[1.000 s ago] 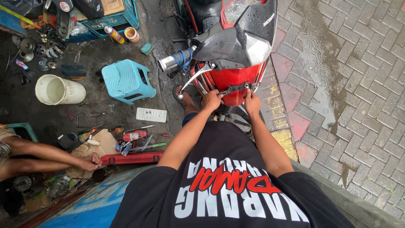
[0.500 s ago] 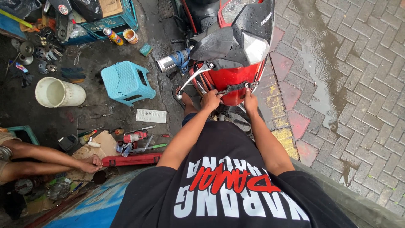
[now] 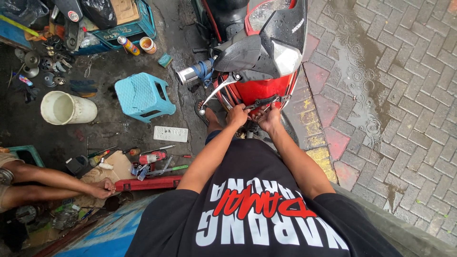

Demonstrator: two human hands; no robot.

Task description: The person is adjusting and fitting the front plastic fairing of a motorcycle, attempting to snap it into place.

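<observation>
Both hands grip a black metal bracket (image 3: 263, 102) on the glossy red motorcycle's front (image 3: 259, 90): left hand (image 3: 237, 115) & right hand (image 3: 269, 118) curled shut on it. Left of the bike: square teal plastic stool (image 3: 141, 95), round white bucket (image 3: 66, 108), seemingly empty.

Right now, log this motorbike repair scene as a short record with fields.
Left hand: on the black bracket at the front of the red motorbike
Right hand: on the same bracket, beside the left
Grip: cannot tell whether either hand is closed
Nearby floor: light blue plastic stool, white plastic bucket, red tool tray
Other person: hand on cardboard near the tray
</observation>
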